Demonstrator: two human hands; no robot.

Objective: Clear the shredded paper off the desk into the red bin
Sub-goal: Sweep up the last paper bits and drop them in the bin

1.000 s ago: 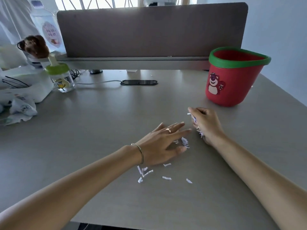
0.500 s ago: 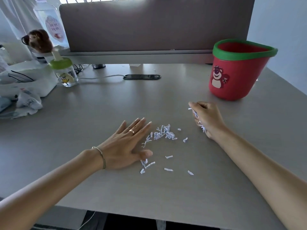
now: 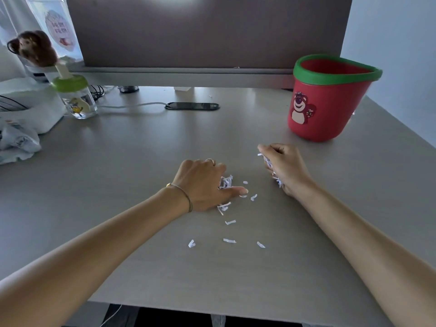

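Note:
The red bin (image 3: 328,109) with a green rim and a bear sticker stands upright at the desk's far right. My right hand (image 3: 284,168) rests on the desk in front of the bin, fisted around a bunch of shredded paper whose ends stick out. My left hand (image 3: 203,185) lies mid-desk with its fingers curled over a small heap of shredded paper (image 3: 226,181). Several loose scraps (image 3: 229,240) lie scattered on the grey desk (image 3: 141,173) just in front of the left hand.
A brown divider panel (image 3: 207,31) runs along the back. A small glass bottle with a green cap (image 3: 75,97), a plush toy (image 3: 33,48), a white bag (image 3: 18,140) and cables sit at the far left. A black oval cable grommet (image 3: 191,106) lies mid-back. The desk's near edge is close.
My left hand drew back to the left flat, then moved right again and curled its fingers over the heap of scraps. The right hand stayed fisted on its bunch.

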